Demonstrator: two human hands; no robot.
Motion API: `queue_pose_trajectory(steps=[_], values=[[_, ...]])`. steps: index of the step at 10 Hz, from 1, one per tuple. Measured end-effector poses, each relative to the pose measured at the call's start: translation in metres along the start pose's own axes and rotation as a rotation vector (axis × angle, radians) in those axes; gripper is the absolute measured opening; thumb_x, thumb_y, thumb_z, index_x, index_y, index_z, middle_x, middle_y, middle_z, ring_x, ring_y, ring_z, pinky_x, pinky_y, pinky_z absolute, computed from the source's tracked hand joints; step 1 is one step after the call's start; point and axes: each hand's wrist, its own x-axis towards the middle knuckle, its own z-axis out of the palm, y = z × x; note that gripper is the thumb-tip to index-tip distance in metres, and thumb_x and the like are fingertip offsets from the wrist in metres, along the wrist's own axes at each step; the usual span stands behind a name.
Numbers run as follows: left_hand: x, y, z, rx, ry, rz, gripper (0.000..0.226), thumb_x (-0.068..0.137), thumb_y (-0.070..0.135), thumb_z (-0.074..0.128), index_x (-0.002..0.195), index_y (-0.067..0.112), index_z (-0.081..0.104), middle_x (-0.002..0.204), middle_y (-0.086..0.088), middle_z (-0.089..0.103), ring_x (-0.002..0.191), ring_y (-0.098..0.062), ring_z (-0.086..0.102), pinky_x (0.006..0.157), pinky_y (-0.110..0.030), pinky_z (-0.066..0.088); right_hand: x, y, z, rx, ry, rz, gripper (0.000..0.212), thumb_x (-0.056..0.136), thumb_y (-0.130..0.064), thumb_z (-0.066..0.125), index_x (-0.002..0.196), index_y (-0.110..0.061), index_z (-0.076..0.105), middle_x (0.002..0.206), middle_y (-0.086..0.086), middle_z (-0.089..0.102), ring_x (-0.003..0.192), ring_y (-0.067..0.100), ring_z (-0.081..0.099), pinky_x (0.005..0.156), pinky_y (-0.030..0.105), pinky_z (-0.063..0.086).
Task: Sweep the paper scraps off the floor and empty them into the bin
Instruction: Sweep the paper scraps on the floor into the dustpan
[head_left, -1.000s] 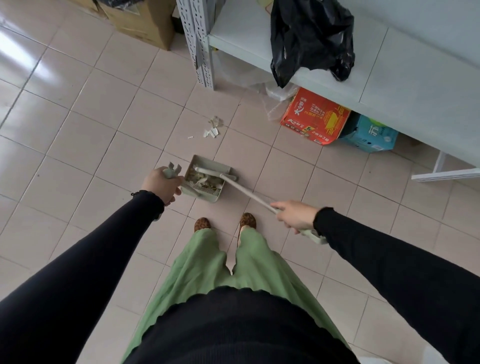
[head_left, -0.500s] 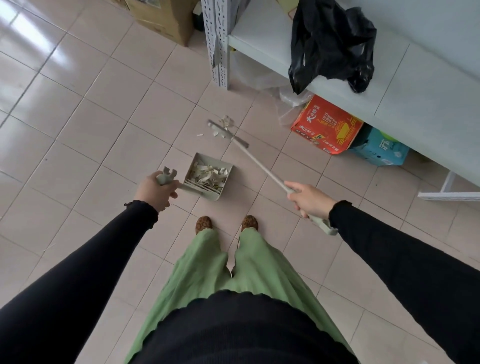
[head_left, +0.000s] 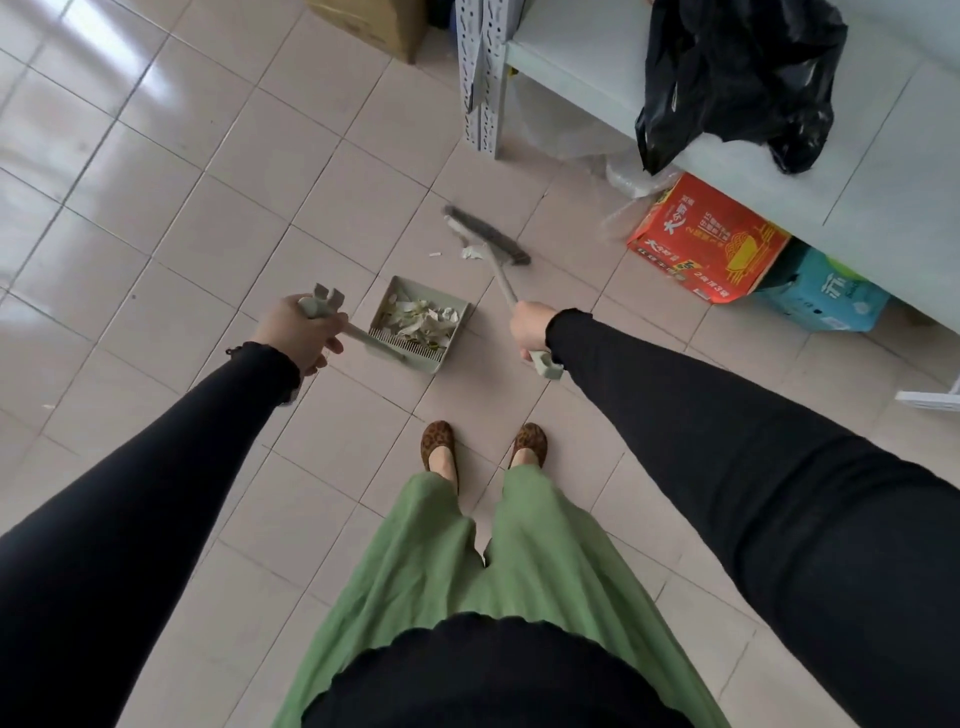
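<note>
The left hand (head_left: 296, 327) grips the dustpan (head_left: 418, 325) handle (scraps heaped inside); the right hand (head_left: 531, 326) grips the broom (head_left: 485, 236), with loose paper scraps (head_left: 471, 253) near its bristles.

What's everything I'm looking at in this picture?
dustpan: one, grey-green, on floor.
broom: one, pale handle, dark bristles, beyond dustpan.
scraps: pile, white, in dustpan; few loose by broom head.
bag: one, black, on shelf.
shelf: one, white, upper right.
box: one, red, under shelf.
pack: one, blue, beside box.
carton: one, brown, top edge.
shoes: two, leopard-print, worn.
left grip: one hand, holds dustpan handle.
right grip: one hand, holds broom handle.
</note>
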Motion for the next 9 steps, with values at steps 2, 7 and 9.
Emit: queue_pose_trajectory(steps=[2,7,9], values=[[0.006,0.015,-0.002,-0.006,-0.026,-0.004,0.012,0.098,0.019,0.058,0.1,0.007,0.061,0.069,-0.008,0.061,0.045,-0.015,0.042,0.033,-0.017,0.03,-0.023,0.037,0.003,-0.267,-0.216,-0.077,0.044,0.103,-0.006,0.031,0.146,-0.01,0.039,0.078,0.009,0.045,0.054,0.016,0.041,0.037,0.019,0.038],[-0.008,-0.016,-0.003,0.004,-0.05,-0.005,0.01,0.097,0.02,0.057,0.103,0.012,0.059,0.075,-0.008,0.066,0.046,-0.016,0.045,0.036,-0.019,0.034,-0.03,0.031,0.021,-0.289,-0.056,-0.112,0.048,0.101,-0.005,0.034,0.149,-0.008,0.035,0.114,0.015,0.059,0.056,0.016,0.052,0.056,0.03,0.045],[-0.007,-0.031,-0.006,-0.004,-0.049,-0.024,0.014,0.097,0.022,0.058,0.106,0.011,0.061,0.086,-0.01,0.071,0.047,-0.015,0.046,0.038,-0.02,0.035,-0.039,0.033,0.074,-0.287,-0.19,-0.035,0.046,0.102,-0.005,0.029,0.147,-0.007,0.036,0.105,0.02,0.059,0.054,0.02,0.05,0.057,0.037,0.044]])
